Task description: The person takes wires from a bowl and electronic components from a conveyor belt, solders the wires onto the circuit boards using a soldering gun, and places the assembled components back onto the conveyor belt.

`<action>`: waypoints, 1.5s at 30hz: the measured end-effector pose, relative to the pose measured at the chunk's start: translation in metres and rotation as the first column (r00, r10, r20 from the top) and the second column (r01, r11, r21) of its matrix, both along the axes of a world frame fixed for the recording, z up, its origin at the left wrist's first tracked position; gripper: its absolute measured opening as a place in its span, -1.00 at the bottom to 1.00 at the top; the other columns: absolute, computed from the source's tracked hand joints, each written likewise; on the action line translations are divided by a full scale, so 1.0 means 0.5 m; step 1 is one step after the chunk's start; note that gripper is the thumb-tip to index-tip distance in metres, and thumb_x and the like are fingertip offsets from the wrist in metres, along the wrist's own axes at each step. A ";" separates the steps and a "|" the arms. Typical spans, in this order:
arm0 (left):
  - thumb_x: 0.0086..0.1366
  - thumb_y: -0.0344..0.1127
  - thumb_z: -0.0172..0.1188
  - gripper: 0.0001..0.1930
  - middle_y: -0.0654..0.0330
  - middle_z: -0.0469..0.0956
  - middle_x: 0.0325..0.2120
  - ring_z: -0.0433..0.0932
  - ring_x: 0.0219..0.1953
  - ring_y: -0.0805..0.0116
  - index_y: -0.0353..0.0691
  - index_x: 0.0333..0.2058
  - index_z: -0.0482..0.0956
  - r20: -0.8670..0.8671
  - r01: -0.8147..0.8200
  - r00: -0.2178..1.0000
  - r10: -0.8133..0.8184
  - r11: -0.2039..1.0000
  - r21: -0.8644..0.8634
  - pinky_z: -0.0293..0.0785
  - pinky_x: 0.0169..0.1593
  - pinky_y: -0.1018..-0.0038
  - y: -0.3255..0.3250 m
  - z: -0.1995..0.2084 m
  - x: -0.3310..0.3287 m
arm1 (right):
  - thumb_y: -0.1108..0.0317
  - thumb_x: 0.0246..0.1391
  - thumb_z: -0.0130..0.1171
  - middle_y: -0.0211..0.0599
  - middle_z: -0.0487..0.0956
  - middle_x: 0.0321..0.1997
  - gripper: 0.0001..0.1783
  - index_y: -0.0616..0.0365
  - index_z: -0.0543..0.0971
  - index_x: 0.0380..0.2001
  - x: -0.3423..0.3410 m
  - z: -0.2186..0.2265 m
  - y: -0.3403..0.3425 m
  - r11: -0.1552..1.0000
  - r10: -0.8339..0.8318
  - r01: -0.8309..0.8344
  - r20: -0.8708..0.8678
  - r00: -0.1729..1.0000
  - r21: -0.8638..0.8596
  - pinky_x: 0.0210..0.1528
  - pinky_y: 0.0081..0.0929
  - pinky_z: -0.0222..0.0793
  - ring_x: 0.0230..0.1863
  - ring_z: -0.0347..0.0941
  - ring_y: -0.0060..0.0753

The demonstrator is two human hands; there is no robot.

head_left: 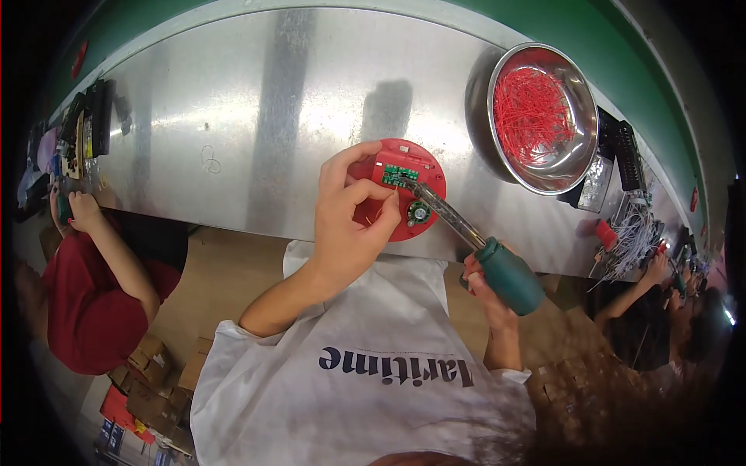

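A round red plastic housing (pixel 432 167) lies near the front edge of the metal table. Inside it are a small green circuit board (pixel 392 174) and a round green-rimmed part (pixel 420 212) that looks like a small speaker. My left hand (pixel 342 217) reaches over the housing's left side, thumb and a finger pinching a thin light wire (pixel 395 192) at the board's lower edge. My right hand (pixel 488 293) grips the green handle of a soldering iron (pixel 509 278). The iron slants up and left, its tip at the board, close to the left fingertips.
A steel bowl (pixel 584 155) of short red wires (pixel 532 113) stands at the back right. Beyond it are black trays (pixel 628 155) and a bundle of white wires (pixel 633 241). Co-workers sit on both sides, one in a red shirt (pixel 97 303). Cardboard boxes (pixel 151 388) are at lower left.
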State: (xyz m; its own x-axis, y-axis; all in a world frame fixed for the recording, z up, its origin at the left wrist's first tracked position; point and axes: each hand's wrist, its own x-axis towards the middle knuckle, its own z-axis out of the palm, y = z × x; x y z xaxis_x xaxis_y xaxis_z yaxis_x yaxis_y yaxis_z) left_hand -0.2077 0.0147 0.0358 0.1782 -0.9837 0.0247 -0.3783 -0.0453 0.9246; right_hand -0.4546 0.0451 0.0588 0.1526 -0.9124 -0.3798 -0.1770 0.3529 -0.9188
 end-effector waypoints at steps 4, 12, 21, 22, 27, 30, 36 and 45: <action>0.06 -0.54 0.29 -0.94 0.08 0.42 0.11 0.46 -0.03 0.27 -0.28 -0.46 0.60 0.005 -0.003 1.000 0.003 1.000 0.020 0.37 0.06 0.39 0.000 0.005 -0.002 | 0.55 -0.17 0.29 -0.24 0.53 -0.44 -0.84 0.29 0.58 -0.43 -0.006 0.003 0.004 0.997 -0.011 0.014 -0.034 0.999 0.070 -0.37 -0.49 0.37 -0.45 0.46 -0.39; 0.05 -0.53 0.29 -0.95 0.10 0.42 0.10 0.42 0.06 0.22 -0.27 -0.47 0.60 0.009 -0.007 1.000 0.007 1.000 0.013 0.33 0.10 0.37 0.000 0.002 -0.001 | 0.54 -0.18 0.28 -0.25 0.51 -0.47 -0.84 0.31 0.57 -0.43 -0.005 0.006 -0.001 0.997 -0.007 0.010 -0.044 0.999 0.073 -0.39 -0.49 0.33 -0.48 0.42 -0.40; 0.04 -0.54 0.28 -0.95 0.11 0.44 0.08 0.41 0.08 0.20 -0.28 -0.48 0.60 0.011 -0.021 1.000 0.021 1.000 0.015 0.33 0.12 0.35 -0.004 0.005 -0.002 | 0.57 -0.29 0.29 -0.23 0.48 -0.54 -0.79 0.28 0.57 -0.45 -0.001 0.009 -0.010 0.998 0.023 -0.029 -0.134 0.991 -0.048 -0.49 -0.45 0.23 -0.56 0.35 -0.30; 0.03 -0.54 0.29 -0.94 0.11 0.44 0.08 0.41 0.08 0.20 -0.28 -0.48 0.60 0.010 -0.020 1.000 0.020 1.000 0.019 0.33 0.12 0.35 -0.004 0.006 -0.002 | 0.58 -0.32 0.30 -0.23 0.46 -0.56 -0.78 0.27 0.57 -0.46 -0.001 0.010 -0.012 0.998 0.038 -0.044 -0.153 0.987 -0.039 -0.51 -0.43 0.22 -0.58 0.34 -0.28; 0.03 -0.54 0.28 -0.95 0.11 0.44 0.07 0.41 0.07 0.20 -0.28 -0.49 0.60 0.015 -0.019 1.000 0.019 0.999 0.026 0.32 0.13 0.35 -0.005 0.007 -0.003 | 0.55 -0.21 0.28 -0.31 0.47 -0.56 -0.85 0.24 0.56 -0.47 -0.002 0.014 -0.028 0.944 0.143 -0.216 -0.280 0.949 -0.251 -0.52 -0.51 0.26 -0.59 0.36 -0.40; 0.03 -0.54 0.28 -0.95 0.12 0.44 0.07 0.41 0.08 0.20 -0.28 -0.49 0.60 0.003 -0.022 1.000 0.022 0.999 0.037 0.32 0.13 0.35 -0.005 0.006 -0.002 | 0.50 -0.11 0.28 -0.32 0.51 -0.53 -0.90 0.25 0.55 -0.47 0.003 0.023 -0.043 0.864 0.223 -0.367 -0.390 0.893 -0.344 -0.45 -0.59 0.35 -0.54 0.43 -0.49; 0.04 -0.54 0.28 -0.95 0.12 0.43 0.07 0.40 0.08 0.21 -0.29 -0.50 0.59 -0.008 -0.023 1.000 0.024 0.999 0.049 0.31 0.14 0.35 -0.006 0.006 -0.003 | 0.39 -0.15 0.33 -0.26 0.52 -0.52 -0.81 0.26 0.57 -0.47 0.008 0.013 -0.045 0.835 0.205 -0.360 -0.372 0.905 -0.416 -0.43 -0.53 0.38 -0.53 0.46 -0.38; 0.06 -0.53 0.28 -0.96 0.11 0.43 0.06 0.38 0.08 0.21 -0.30 -0.51 0.59 -0.025 -0.020 0.999 0.021 0.997 0.073 0.29 0.15 0.35 -0.009 0.013 -0.001 | 0.53 -0.22 0.28 -0.17 0.57 -0.33 -0.77 0.30 0.57 -0.38 -0.055 -0.012 0.011 0.994 -0.102 0.106 0.131 0.986 -0.026 -0.37 -0.43 0.45 -0.38 0.54 -0.32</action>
State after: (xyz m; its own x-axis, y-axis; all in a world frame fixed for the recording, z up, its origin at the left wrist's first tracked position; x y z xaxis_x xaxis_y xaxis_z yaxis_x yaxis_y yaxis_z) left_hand -0.2080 0.0101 0.0421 0.1979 -0.9789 -0.0516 -0.3525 -0.1202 0.9280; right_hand -0.4821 0.0506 0.0526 0.1025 -0.9375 -0.3326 -0.0197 0.3324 -0.9429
